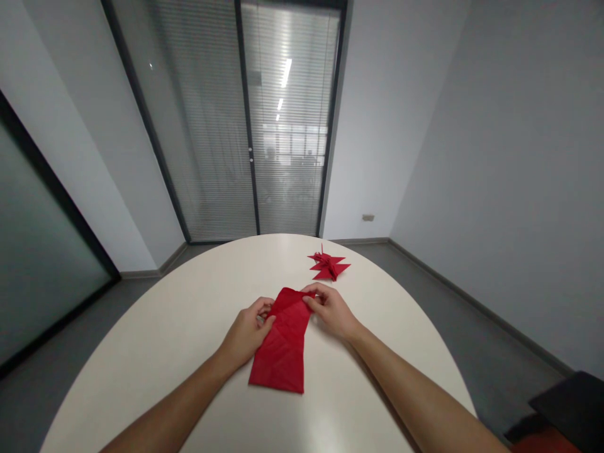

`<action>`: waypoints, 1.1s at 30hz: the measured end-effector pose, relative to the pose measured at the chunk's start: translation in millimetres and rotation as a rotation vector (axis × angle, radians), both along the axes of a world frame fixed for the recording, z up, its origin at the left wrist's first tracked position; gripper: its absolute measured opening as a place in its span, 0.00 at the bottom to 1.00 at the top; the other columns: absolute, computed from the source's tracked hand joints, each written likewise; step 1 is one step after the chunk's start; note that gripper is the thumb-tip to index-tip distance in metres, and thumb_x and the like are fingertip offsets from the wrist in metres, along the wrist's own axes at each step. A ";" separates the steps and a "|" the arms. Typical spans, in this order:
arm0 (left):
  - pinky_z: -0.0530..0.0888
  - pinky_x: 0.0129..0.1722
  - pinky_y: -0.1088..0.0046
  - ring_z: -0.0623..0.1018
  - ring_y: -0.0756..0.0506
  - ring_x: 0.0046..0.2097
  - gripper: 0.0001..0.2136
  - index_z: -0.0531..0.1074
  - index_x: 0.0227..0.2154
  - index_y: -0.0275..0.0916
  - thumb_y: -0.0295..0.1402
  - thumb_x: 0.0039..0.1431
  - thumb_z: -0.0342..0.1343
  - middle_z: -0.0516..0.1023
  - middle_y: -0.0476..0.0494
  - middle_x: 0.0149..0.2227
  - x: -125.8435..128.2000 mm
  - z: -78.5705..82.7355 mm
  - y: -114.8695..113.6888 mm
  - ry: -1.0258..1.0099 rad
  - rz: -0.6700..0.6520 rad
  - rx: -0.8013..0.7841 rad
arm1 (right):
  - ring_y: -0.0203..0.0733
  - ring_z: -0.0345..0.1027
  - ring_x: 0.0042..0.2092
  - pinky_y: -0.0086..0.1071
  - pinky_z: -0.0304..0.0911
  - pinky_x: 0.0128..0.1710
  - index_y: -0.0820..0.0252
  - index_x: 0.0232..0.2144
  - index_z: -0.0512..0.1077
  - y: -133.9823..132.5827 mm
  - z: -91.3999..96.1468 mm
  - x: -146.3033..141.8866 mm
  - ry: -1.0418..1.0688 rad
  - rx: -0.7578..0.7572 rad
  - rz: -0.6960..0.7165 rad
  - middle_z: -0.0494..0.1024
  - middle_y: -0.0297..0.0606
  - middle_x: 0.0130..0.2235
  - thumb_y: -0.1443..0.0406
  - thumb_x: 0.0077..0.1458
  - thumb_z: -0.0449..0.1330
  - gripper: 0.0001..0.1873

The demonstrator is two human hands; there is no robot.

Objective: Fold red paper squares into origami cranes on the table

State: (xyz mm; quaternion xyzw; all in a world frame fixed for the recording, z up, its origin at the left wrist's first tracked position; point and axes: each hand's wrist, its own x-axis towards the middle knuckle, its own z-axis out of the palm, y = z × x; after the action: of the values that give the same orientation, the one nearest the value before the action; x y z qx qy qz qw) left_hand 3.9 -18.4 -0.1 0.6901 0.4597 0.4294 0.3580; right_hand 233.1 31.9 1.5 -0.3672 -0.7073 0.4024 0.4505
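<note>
The bare forearms [410, 384] come in from the bottom edge over a round, pale desk [141, 358], and beyond its rim at lower right is a black, flat-topped item [573, 402] with something orange-red under it, too cut off to name. On the desk, in front of the person, lies a red sheet [280, 355], longer than it is wide, its straight near end toward the person and faint creases across its face. The left hand [248, 328] is partly closed at the sheet's left edge, thumb on top and fingers curled at the side; how firmly it grips I cannot tell. The right hand [333, 309] is nearly closed, pinching the sheet's far right corner between thumb and fingers. The far end shows a darker, folded-looking band and lies between the two hands. Past the right hand, well apart from the sheet, a spiky red star [329, 267] sits near the desk's far rim, a thin tip standing up from it. Farther off come the grey floor [453, 308], white walls [514, 132] with a small plate [368, 218] low down, and dark-framed glass [207, 138] with blinds [287, 189], bright lights [285, 73] showing through.
</note>
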 end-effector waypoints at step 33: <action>0.70 0.43 0.69 0.77 0.44 0.39 0.05 0.75 0.35 0.40 0.33 0.56 0.59 0.80 0.46 0.35 3.4 12.2 -8.1 0.156 -0.128 -0.036 | 0.46 0.72 0.51 0.41 0.61 0.54 0.57 0.28 0.80 12.7 -4.9 5.8 0.014 0.050 -0.014 0.80 0.44 0.46 0.67 0.53 0.57 0.10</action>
State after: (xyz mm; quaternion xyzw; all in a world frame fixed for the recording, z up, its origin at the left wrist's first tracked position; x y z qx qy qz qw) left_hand 7.3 -26.5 12.1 0.7429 0.4484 0.3424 0.3602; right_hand 238.9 44.6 -3.4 -0.3579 -0.7114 0.3840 0.4672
